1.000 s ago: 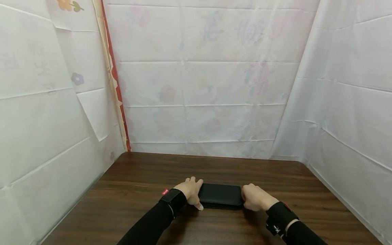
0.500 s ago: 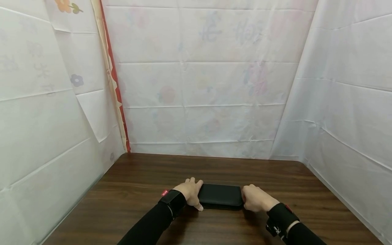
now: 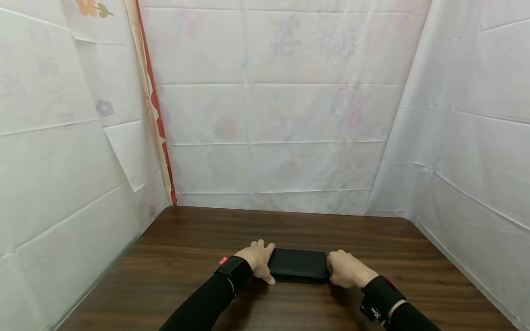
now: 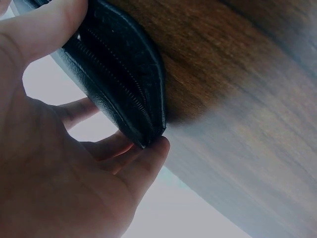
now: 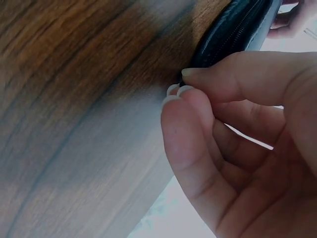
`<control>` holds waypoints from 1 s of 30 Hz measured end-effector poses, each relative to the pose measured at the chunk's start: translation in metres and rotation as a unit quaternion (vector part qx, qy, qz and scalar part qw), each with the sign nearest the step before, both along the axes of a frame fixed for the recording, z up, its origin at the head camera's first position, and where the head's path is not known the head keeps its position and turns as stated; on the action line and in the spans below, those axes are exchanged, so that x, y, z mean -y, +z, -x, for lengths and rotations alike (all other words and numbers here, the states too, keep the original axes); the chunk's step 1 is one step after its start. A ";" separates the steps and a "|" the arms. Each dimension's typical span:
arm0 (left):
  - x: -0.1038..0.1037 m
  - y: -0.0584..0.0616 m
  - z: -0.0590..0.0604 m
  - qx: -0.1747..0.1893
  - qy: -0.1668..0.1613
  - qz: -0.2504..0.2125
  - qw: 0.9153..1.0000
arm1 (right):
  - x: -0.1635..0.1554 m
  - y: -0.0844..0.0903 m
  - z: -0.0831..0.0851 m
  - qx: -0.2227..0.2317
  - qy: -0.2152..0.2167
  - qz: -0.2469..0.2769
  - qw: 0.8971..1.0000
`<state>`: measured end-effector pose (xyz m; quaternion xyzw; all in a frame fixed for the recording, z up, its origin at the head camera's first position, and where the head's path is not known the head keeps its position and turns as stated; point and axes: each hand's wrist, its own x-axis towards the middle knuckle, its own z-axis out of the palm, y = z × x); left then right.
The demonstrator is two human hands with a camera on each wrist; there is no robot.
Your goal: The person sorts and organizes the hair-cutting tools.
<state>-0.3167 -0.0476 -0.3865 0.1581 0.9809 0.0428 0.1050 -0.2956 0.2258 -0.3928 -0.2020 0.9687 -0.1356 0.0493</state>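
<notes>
One black zip case point(image 3: 298, 265), one wooden table point(image 3: 198, 239), two hands: left point(image 3: 257, 258), right point(image 3: 345, 268).

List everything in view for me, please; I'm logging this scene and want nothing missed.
Black zippered leather pouch: one, black, lying flat on the table near its front edge, between the two hands.
Dark brown wooden table: one, dark brown, filling the lower part of the head view.
White plastic sheets with faint flower prints: several, white, hung as walls behind and on both sides of the table.
Red and cream strip: one, running down the back left corner.
Black sleeves: two, black, with black wrist straps.
Left hand: one, gripping the pouch's left end.
Right hand: one, fingers pinched at the pouch's right end.
</notes>
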 end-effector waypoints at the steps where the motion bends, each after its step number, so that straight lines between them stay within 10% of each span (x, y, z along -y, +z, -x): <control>1: 0.000 0.000 0.000 0.000 0.001 0.000 1.000 | 0.000 0.000 0.000 0.001 0.000 0.001 1.000; 30: 0.001 -0.001 0.003 0.005 0.003 -0.003 1.000 | -0.003 0.000 -0.003 0.022 0.016 0.031 0.999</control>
